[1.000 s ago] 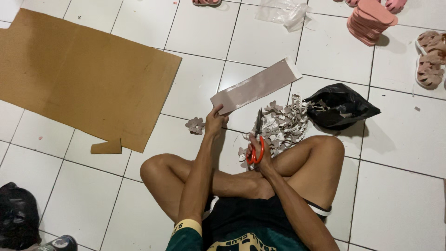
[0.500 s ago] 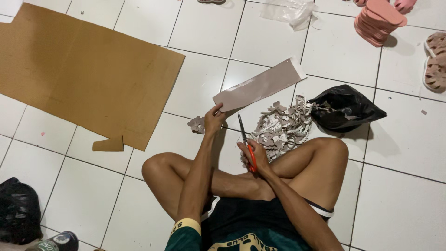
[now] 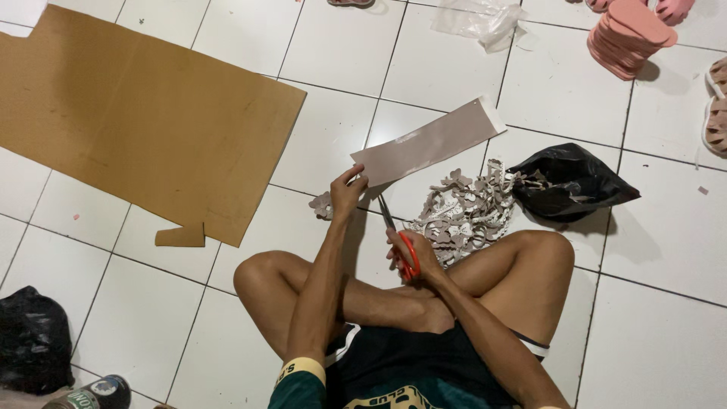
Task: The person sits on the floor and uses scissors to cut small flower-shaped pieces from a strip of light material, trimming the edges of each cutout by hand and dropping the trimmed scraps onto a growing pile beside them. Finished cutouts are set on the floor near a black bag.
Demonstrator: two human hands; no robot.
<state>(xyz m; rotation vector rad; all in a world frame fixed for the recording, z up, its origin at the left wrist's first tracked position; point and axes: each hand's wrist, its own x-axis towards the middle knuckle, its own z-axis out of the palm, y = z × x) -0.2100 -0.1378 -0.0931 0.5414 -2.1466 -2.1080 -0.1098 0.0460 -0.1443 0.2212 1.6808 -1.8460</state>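
Note:
I sit cross-legged on a white tiled floor. My left hand pinches the near end of a long greyish-pink strip of sheet material, which slants up to the right. My right hand grips red-handled scissors, blades pointing up toward the strip's lower edge, just short of it. A small cut piece lies on the floor beside my left hand. A pile of cut-out scraps sits by my right knee.
A large brown cardboard sheet covers the floor at left, with a small offcut below it. A black plastic bag lies right of the scraps, a stack of pink soles top right, a clear bag at top, another black bag bottom left.
The scissors have tilted from upright to slanting up-left toward the strip. The view has shifted slightly; my left hand still holds the strip's end.

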